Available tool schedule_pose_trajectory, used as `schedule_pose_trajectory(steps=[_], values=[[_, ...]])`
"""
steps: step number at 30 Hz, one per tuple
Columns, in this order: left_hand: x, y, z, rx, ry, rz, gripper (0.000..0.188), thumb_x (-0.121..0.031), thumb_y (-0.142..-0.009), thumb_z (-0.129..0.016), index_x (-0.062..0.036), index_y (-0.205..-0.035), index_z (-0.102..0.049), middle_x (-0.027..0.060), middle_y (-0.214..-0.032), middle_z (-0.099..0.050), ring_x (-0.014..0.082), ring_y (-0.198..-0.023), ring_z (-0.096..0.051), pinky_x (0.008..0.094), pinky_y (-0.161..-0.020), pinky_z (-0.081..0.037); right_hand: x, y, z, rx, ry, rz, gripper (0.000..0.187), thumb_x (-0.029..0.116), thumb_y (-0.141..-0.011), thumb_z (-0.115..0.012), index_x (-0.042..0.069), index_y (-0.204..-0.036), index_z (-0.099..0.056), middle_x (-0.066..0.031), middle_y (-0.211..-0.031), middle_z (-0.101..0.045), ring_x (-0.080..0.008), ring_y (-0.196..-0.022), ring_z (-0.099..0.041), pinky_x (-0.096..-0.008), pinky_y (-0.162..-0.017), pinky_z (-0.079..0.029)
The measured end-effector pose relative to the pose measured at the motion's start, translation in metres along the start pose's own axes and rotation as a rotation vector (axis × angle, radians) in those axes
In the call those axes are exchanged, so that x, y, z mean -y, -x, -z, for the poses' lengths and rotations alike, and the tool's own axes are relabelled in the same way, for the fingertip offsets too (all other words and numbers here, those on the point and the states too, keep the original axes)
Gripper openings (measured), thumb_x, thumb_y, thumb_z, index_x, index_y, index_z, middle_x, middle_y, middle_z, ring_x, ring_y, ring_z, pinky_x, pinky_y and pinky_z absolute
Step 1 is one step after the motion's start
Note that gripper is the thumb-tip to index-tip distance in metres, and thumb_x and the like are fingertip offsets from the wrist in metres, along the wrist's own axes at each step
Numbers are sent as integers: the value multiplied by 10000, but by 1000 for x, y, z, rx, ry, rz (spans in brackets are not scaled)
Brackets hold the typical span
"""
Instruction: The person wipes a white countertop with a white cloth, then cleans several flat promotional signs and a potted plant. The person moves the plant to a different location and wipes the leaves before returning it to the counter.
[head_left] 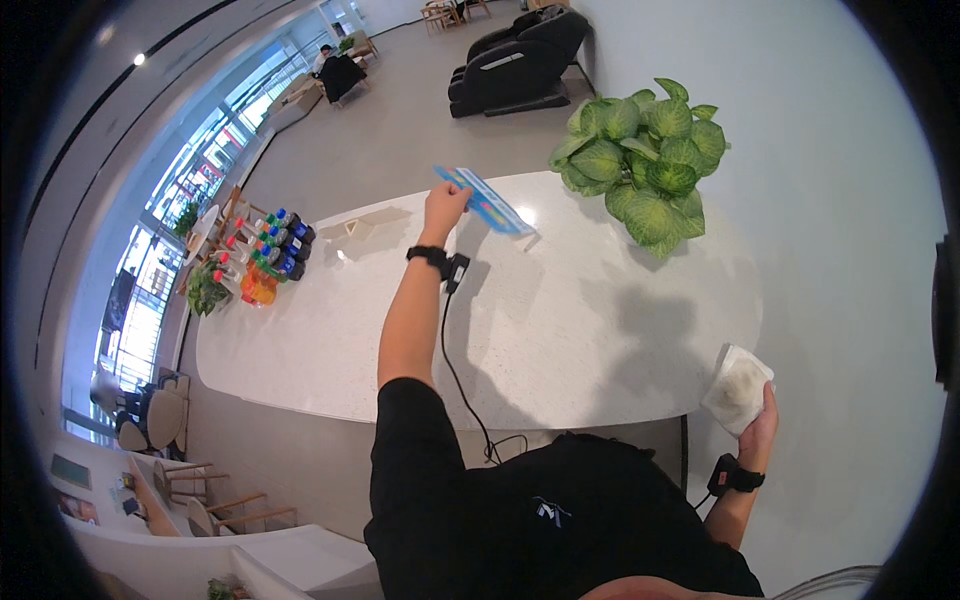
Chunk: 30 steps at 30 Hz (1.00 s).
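Right hand (761,426) partly hidden behind white pad (738,388).

Black shirt (470,515), cabled black wristbands (426,256)

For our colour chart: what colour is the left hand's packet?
The packet is mostly blue with some white, shown best in the head view.

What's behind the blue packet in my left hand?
Around the blue packet in your left hand, I see white tabletop and, past its far edge, grey floor. The packet covers whatever's directly behind it, so I can't tell what's there.
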<state>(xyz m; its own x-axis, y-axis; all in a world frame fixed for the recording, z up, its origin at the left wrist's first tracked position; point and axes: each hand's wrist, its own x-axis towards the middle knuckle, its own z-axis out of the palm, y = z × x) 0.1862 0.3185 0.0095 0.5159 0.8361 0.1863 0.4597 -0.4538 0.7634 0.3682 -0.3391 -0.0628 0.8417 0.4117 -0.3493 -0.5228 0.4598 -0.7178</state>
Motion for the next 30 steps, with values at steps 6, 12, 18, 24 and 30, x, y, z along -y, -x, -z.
schedule_pose_trajectory(steps=[6,12,18,24,30], values=[[-18,89,31,135,153,-153,279,-49,-792,-700,-44,-1013,-530,16,-721,-564,86,-672,-535,252,-615,-448,-3,4,-27,68,28,-131,466,276,-987,-461,-58,-1311,-438,-160,-1272,-551,-263,-1136,-562,-387,-969,-456],[-58,177,54,259,-3,-16,549,-58,-801,-681,-97,-1282,-421,44,-752,-607,135,-712,-571,283,-726,-464,-16,-15,-46,226,213,-210,445,286,-978,-483,-52,-1267,-493,-133,-1236,-577,-240,-1107,-575,-352,-938,-464],[-53,246,56,189,-102,104,526,-64,-797,-684,-66,-1263,-439,67,-780,-632,154,-730,-595,294,-727,-482,-32,-29,-57,392,325,-353,437,300,-966,-520,-56,-1218,-533,-128,-1172,-612,-204,-1058,-592,-315,-908,-462],[-72,296,43,114,-201,189,549,-149,-831,-677,-40,-1305,-423,140,-891,-670,211,-779,-632,320,-738,-504,-42,-38,-52,462,294,-489,392,265,-974,-505,-63,-1182,-561,-123,-1146,-628,-182,-1035,-600,-291,-906,-453],[-64,341,40,-12,-60,281,509,-257,-892,-639,15,-1290,-474,181,-1098,-636,232,-986,-629,321,-868,-495,-49,-34,-55,560,331,-496,382,255,-985,-490,-60,-1189,-558,-114,-1165,-622,-172,-1053,-598,-287,-916,-448]])
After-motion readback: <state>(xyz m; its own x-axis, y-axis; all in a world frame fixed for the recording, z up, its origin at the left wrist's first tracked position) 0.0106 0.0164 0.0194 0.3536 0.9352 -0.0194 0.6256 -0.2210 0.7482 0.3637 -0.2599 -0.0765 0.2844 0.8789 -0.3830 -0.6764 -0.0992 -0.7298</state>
